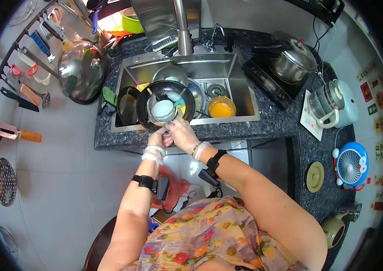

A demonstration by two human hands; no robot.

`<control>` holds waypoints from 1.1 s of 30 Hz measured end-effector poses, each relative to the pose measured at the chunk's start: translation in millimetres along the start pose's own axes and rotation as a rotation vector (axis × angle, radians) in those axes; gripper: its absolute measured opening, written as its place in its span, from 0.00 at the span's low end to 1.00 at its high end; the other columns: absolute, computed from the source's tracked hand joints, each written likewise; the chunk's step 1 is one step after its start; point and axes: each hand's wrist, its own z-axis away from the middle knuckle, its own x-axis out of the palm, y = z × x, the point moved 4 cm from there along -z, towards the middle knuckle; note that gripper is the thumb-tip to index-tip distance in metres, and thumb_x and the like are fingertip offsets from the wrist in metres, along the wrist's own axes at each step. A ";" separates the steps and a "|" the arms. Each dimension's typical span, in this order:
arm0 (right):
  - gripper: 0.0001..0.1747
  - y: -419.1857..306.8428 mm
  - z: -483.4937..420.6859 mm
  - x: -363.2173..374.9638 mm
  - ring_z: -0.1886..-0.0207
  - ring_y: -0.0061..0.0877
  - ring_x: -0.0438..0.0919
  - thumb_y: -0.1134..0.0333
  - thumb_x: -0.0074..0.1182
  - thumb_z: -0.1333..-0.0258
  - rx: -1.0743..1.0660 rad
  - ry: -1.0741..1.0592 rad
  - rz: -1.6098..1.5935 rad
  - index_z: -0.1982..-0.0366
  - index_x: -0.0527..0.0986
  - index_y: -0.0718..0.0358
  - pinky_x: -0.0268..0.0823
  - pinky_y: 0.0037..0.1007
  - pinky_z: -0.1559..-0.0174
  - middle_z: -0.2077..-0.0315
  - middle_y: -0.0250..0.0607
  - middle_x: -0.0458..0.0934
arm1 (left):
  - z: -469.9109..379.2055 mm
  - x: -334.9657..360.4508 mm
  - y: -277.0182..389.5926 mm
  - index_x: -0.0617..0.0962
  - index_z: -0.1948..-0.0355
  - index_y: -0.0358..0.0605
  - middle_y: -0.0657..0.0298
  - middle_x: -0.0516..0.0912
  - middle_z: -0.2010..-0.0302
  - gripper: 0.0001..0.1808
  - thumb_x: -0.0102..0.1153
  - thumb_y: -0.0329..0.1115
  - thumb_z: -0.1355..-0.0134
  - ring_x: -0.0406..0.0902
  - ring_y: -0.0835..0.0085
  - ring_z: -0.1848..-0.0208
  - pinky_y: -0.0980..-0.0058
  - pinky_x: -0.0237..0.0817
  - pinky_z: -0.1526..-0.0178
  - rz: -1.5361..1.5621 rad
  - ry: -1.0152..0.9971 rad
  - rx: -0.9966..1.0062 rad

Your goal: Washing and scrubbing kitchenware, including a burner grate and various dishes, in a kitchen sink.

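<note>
My left hand [158,138] and my right hand [182,134], both in clear plastic gloves, meet at the front edge of the stainless-steel sink [242,118]. Their fingertips come together beside the near rim of a black wok [140,107]; whether they pinch the rim or something small is hidden. Pale bowls [163,110] and other dishes rest inside the wok. Left of it a dark pan [128,107] leans in the sink. An orange-yellow bowl [222,108] sits to the right, in front of the drain [216,90].
The faucet [185,40] rises behind the sink. A green cloth [110,96] lies at its left. On the right stand an induction cooker [269,83] bearing a steel pot [291,66], a glass kettle [327,98] and a blue fan [350,166]. Utensils and a wok lid [81,73] hang left.
</note>
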 end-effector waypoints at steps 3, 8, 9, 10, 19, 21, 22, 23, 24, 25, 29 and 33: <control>0.13 -1.0 8.4 -13.0 0.58 0.40 0.72 0.76 0.56 0.56 -0.093 0.043 -0.180 0.64 0.78 0.62 0.66 0.38 0.52 0.65 0.42 0.75 | 15.7 1.3 -0.6 0.75 0.61 0.38 0.56 0.82 0.72 0.25 0.51 0.54 0.35 0.81 0.66 0.75 0.73 0.76 0.72 0.057 -0.075 -0.106; 0.13 -4.4 12.0 -12.1 0.58 0.40 0.72 0.75 0.56 0.55 -0.160 0.050 -0.212 0.62 0.77 0.62 0.66 0.38 0.53 0.63 0.42 0.75 | 36.7 -1.7 8.4 0.74 0.54 0.34 0.49 0.84 0.66 0.25 0.45 0.50 0.32 0.84 0.62 0.72 0.72 0.77 0.72 -0.109 -0.037 -0.027; 0.13 -1.5 13.0 -8.7 0.58 0.41 0.72 0.75 0.56 0.54 -0.138 0.040 -0.217 0.62 0.77 0.62 0.66 0.38 0.53 0.63 0.43 0.74 | 47.4 3.6 14.5 0.75 0.53 0.32 0.47 0.85 0.66 0.24 0.46 0.47 0.32 0.84 0.62 0.72 0.74 0.76 0.75 -0.190 0.025 0.047; 0.12 0.7 14.9 -5.3 0.58 0.41 0.71 0.75 0.56 0.53 -0.117 0.030 -0.222 0.62 0.77 0.62 0.66 0.38 0.52 0.63 0.43 0.74 | 55.0 9.3 15.5 0.75 0.53 0.32 0.47 0.85 0.66 0.24 0.46 0.47 0.32 0.84 0.62 0.72 0.74 0.76 0.75 -0.188 0.029 0.043; 0.10 -25.5 3.7 5.2 0.58 0.39 0.73 0.72 0.54 0.52 -0.156 0.031 -0.104 0.64 0.79 0.60 0.67 0.39 0.55 0.65 0.42 0.75 | 63.0 -21.1 21.7 0.78 0.64 0.25 0.48 0.83 0.72 0.15 0.56 0.33 0.39 0.82 0.60 0.80 0.75 0.68 0.86 -0.084 0.275 0.411; 0.07 1.6 -6.2 6.6 0.58 0.36 0.74 0.68 0.51 0.52 -0.152 -0.102 0.136 0.72 0.79 0.57 0.66 0.37 0.58 0.67 0.40 0.75 | 65.7 -18.3 14.5 0.76 0.67 0.21 0.44 0.82 0.74 0.16 0.56 0.32 0.40 0.83 0.57 0.80 0.76 0.68 0.87 -0.002 0.276 0.365; 0.06 10.0 -9.5 6.9 0.59 0.35 0.74 0.68 0.50 0.51 -0.148 -0.139 0.218 0.74 0.79 0.57 0.66 0.37 0.58 0.68 0.40 0.75 | 65.9 -17.4 13.7 0.76 0.67 0.21 0.44 0.82 0.74 0.16 0.56 0.32 0.40 0.83 0.57 0.80 0.76 0.68 0.87 0.001 0.274 0.364; 0.08 13.9 -12.2 6.5 0.61 0.36 0.74 0.67 0.49 0.50 -0.107 -0.122 0.221 0.75 0.79 0.58 0.66 0.38 0.59 0.69 0.40 0.75 | 67.5 -16.1 13.0 0.76 0.67 0.21 0.44 0.82 0.74 0.17 0.57 0.33 0.39 0.82 0.57 0.81 0.76 0.68 0.88 0.017 0.276 0.357; 0.08 11.7 -11.3 9.1 0.61 0.36 0.74 0.67 0.49 0.50 -0.113 -0.126 0.221 0.75 0.79 0.58 0.66 0.38 0.59 0.69 0.40 0.75 | 68.3 -15.0 12.7 0.76 0.66 0.20 0.44 0.82 0.74 0.17 0.58 0.33 0.39 0.82 0.57 0.82 0.75 0.68 0.88 0.032 0.278 0.350; 0.06 8.6 -9.1 14.4 0.61 0.38 0.73 0.70 0.51 0.53 -0.049 -0.150 0.185 0.73 0.78 0.60 0.66 0.39 0.58 0.68 0.42 0.75 | 65.6 -14.5 12.9 0.76 0.66 0.20 0.44 0.82 0.74 0.17 0.58 0.33 0.39 0.82 0.57 0.82 0.75 0.68 0.88 0.038 0.279 0.350; 0.07 -23.6 2.1 18.3 0.62 0.38 0.73 0.69 0.53 0.53 -0.111 -0.027 -0.022 0.70 0.78 0.60 0.66 0.39 0.59 0.69 0.43 0.74 | 60.3 -26.2 19.5 0.74 0.67 0.17 0.44 0.81 0.77 0.19 0.58 0.33 0.39 0.82 0.56 0.82 0.74 0.68 0.88 0.007 0.293 0.369; 0.05 36.9 -21.6 -0.6 0.61 0.36 0.74 0.69 0.52 0.54 -0.192 -0.072 0.226 0.72 0.78 0.58 0.67 0.38 0.58 0.69 0.41 0.75 | 65.8 -20.5 23.9 0.74 0.66 0.17 0.44 0.81 0.77 0.19 0.58 0.32 0.39 0.82 0.56 0.83 0.75 0.68 0.88 -0.046 0.288 0.351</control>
